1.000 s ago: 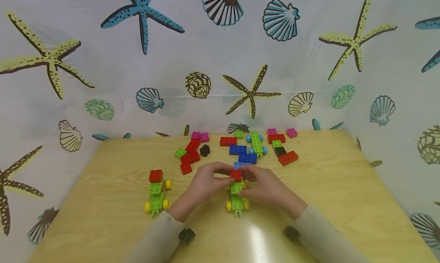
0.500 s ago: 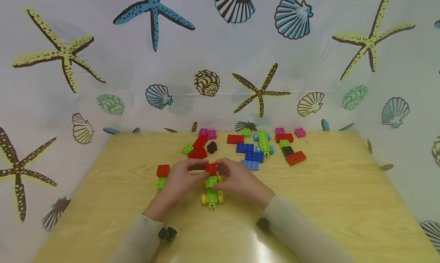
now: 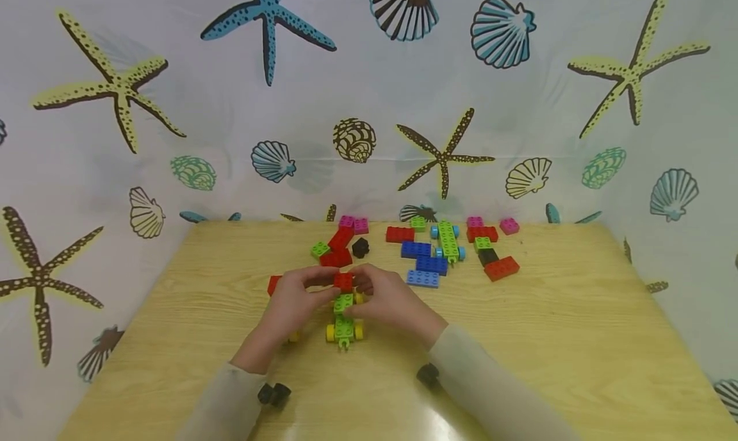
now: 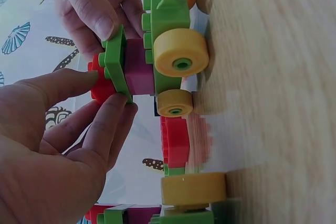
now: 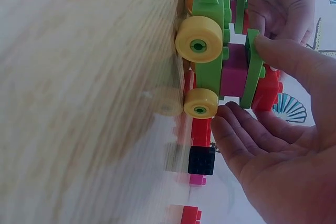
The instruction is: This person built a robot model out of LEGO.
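A toy car (image 3: pixel 344 327), a green block base on yellow wheels, stands on the wooden table between both hands. Stacked on it are a purple brick (image 4: pixel 139 67), a green plate (image 5: pixel 253 69) and a red brick (image 3: pixel 343 281). My left hand (image 3: pixel 293 305) pinches the red brick and the plate's edge between thumb and fingers. From the other side, my right hand (image 3: pixel 393 303) has its thumb on the green plate and its fingers at the opposite edge. A second, similar car, its yellow wheel (image 4: pixel 193 188) visible in the left wrist view, stands just left, mostly hidden by my left hand.
Loose bricks lie along the back: red ones (image 3: pixel 336 257), blue ones (image 3: pixel 431 265), a light blue one (image 3: pixel 423 278) and a black piece (image 3: pixel 360 247). A green base with blue wheels (image 3: pixel 447 241) stands among them. A patterned cloth (image 3: pixel 323 191) rises behind the table.
Both hands have moved the toy car left across the table, close to the second car, which my left hand now mostly covers. The head view has turned slightly left.
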A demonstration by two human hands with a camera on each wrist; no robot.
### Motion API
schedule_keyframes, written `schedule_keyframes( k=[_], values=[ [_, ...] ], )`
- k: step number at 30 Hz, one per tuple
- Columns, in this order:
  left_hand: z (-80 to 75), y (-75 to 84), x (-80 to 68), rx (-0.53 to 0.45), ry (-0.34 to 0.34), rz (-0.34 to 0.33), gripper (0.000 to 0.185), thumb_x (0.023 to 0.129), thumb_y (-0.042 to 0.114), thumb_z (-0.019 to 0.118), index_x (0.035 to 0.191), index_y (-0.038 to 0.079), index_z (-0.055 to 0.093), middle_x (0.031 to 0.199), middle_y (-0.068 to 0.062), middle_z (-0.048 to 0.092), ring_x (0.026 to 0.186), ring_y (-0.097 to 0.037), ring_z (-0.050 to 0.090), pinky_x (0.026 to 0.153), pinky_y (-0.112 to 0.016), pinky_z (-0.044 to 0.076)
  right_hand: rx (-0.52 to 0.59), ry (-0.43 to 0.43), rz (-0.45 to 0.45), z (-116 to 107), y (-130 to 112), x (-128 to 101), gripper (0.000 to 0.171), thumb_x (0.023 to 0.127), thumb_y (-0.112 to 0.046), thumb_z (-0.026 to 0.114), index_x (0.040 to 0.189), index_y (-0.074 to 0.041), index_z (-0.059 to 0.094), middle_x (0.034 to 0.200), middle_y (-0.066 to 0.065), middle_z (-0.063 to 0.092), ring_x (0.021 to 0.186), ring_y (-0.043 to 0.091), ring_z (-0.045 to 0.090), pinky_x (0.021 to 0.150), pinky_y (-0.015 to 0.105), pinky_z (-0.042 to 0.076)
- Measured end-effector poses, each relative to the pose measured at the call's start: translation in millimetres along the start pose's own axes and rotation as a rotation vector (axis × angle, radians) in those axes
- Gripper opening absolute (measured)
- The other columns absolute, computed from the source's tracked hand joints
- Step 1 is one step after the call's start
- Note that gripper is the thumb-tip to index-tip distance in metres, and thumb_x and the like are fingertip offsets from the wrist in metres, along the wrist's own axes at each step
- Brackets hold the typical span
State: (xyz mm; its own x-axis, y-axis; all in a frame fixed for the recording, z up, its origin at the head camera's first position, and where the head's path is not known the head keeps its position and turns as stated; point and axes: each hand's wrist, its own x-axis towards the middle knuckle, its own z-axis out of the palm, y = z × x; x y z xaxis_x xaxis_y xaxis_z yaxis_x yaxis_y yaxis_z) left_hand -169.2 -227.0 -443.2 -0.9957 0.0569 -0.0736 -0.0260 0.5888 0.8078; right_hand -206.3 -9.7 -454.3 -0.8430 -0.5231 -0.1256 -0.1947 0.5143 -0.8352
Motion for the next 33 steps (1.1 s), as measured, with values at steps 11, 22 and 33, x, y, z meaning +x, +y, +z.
schedule_keyframes(
  k=[11,22,33],
  values=[
    [6.8,29.2,7.6,0.003,0.064,0.172,0.048,0.105,0.016,0.08,0.151,0.008,0.069,0.15,-0.015,0.072,0.137,-0.04,0.072,0.107,-0.052,0.065,0.018,0.053,0.006,-28,13,-13,0.071,0.098,-0.037,0.088,0.16,-0.017,0.059,0.157,0.005,0.069,0.147,0.032,0.065,0.125,0.055,0.053],
    [62.3,76.5,32.1,-0.005,-0.002,0.243,0.045,0.102,0.014,0.083,0.145,0.007,0.072,0.144,-0.014,0.075,0.131,-0.037,0.073,0.114,-0.053,0.062,0.024,0.18,0.079,-75,54,-37,0.058,0.1,-0.032,0.087,0.151,-0.013,0.067,0.15,0.009,0.074,0.14,0.031,0.07,0.12,0.051,0.058],
    [104.6,73.9,70.1,0.171,-0.143,0.057,0.044,0.103,0.016,0.08,0.145,0.005,0.073,0.146,-0.012,0.073,0.13,-0.032,0.07,0.112,-0.047,0.063,-0.053,0.257,0.208,-99,92,-49,0.045,0.104,-0.029,0.082,0.146,-0.015,0.074,0.147,0.008,0.073,0.138,0.032,0.068,0.121,0.054,0.057]
  ],
)
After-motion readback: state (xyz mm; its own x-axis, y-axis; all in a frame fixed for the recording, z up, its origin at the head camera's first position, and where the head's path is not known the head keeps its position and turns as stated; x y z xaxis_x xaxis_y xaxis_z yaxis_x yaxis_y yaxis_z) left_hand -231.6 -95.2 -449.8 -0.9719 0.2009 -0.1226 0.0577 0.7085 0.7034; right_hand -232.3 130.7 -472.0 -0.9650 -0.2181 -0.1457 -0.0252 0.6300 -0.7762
